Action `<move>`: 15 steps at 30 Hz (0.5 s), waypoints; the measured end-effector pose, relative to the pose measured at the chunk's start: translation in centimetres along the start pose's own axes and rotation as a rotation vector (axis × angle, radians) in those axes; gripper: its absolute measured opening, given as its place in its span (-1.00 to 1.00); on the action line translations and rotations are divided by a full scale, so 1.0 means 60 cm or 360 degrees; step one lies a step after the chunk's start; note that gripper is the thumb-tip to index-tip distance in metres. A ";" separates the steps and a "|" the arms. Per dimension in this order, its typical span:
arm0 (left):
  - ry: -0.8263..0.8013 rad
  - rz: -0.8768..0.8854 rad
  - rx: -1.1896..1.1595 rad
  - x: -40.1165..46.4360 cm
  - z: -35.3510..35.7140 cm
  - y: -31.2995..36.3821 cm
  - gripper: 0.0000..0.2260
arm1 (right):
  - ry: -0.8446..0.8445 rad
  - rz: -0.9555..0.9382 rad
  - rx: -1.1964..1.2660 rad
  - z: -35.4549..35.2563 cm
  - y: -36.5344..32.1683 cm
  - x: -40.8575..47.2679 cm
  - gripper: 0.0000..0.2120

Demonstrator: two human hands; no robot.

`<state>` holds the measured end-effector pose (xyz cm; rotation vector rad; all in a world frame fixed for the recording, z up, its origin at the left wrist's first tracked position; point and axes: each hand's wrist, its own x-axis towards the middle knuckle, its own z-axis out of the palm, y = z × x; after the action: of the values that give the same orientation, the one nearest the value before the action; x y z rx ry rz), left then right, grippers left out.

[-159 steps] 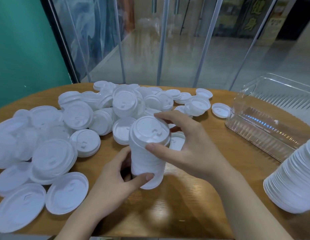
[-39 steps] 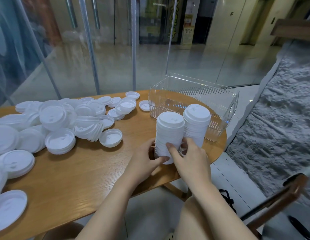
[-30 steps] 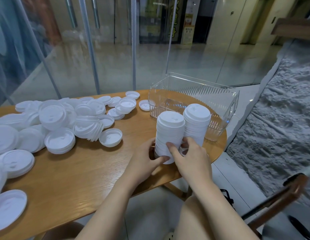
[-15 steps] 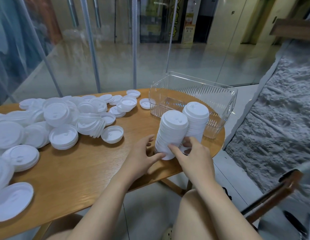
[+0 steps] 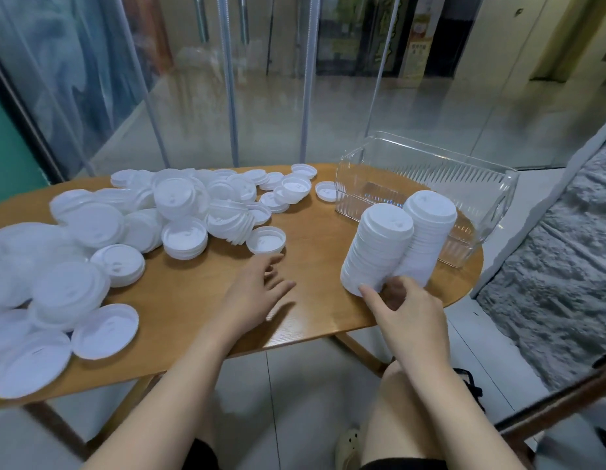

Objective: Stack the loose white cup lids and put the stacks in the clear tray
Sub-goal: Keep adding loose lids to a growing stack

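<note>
Two tall stacks of white lids stand side by side on the wooden table [image 5: 322, 300], the nearer stack [image 5: 376, 245] leaning against the farther stack [image 5: 427, 232]. My right hand [image 5: 403, 310] touches the base of the nearer stack with its fingertips. My left hand [image 5: 257, 293] hovers over the bare wood with fingers spread, holding nothing. The clear tray [image 5: 430, 178] sits behind the stacks at the table's right end, with no lids in it. A heap of loose white lids [image 5: 166, 212] covers the table's left half.
Large single lids [image 5: 105, 330] lie near the front left edge. A small upturned lid [image 5: 266, 239] lies just beyond my left hand. The table's right edge drops to a tiled floor; a dark chair arm [image 5: 549, 401] is at lower right. Glass panels stand behind.
My left hand has let go of the nearer stack and moved left over the table. My right hand stays at the stack's base. The view has shifted left.
</note>
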<state>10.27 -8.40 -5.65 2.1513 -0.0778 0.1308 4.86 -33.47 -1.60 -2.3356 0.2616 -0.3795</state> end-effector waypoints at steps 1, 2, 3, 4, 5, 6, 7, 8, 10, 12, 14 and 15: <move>0.0033 0.0023 0.0023 0.000 -0.003 -0.006 -0.50 | -0.0061 -0.0064 -0.0004 0.011 -0.004 -0.012 -0.58; 0.0051 0.0041 0.0069 0.000 -0.006 -0.012 -0.49 | -0.0139 -0.0127 0.0005 0.022 -0.010 -0.023 -0.56; 0.0063 0.0057 0.0143 0.003 -0.009 -0.017 -0.48 | -0.0227 -0.0175 0.0014 0.034 -0.016 -0.032 -0.53; 0.0084 0.0080 0.0235 0.007 -0.013 -0.024 -0.46 | -0.0316 -0.0219 0.0025 0.045 -0.024 -0.037 -0.50; 0.0113 0.0104 0.0324 0.012 -0.017 -0.030 -0.46 | -0.0404 -0.0264 0.0042 0.056 -0.032 -0.036 -0.48; 0.0142 0.0122 0.0400 0.017 -0.021 -0.036 -0.46 | -0.0485 -0.0318 0.0081 0.067 -0.041 -0.031 -0.48; 0.0163 0.0134 0.0465 0.023 -0.026 -0.042 -0.47 | -0.0554 -0.0374 0.0128 0.080 -0.049 -0.023 -0.50; 0.0171 0.0138 0.0525 0.028 -0.031 -0.047 -0.49 | -0.0606 -0.0432 0.0167 0.095 -0.057 -0.012 -0.52; 0.0157 0.0147 0.0628 0.039 -0.038 -0.053 -0.52 | -0.0659 -0.0541 0.0202 0.126 -0.075 0.015 -0.58; 0.0129 0.0175 0.0712 0.047 -0.042 -0.057 -0.56 | -0.0692 -0.0647 0.0201 0.160 -0.089 0.048 -0.66; 0.0126 0.0192 0.0713 0.050 -0.047 -0.057 -0.62 | -0.0754 -0.0796 0.0153 0.190 -0.102 0.083 -0.64; 0.0137 0.0197 0.0696 0.049 -0.052 -0.057 -0.65 | -0.0806 -0.0887 0.0098 0.202 -0.108 0.098 -0.59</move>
<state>13.35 -3.94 -6.44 2.5732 -0.1432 0.3385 15.04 -22.83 -4.12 -2.3227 -0.6437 -0.0425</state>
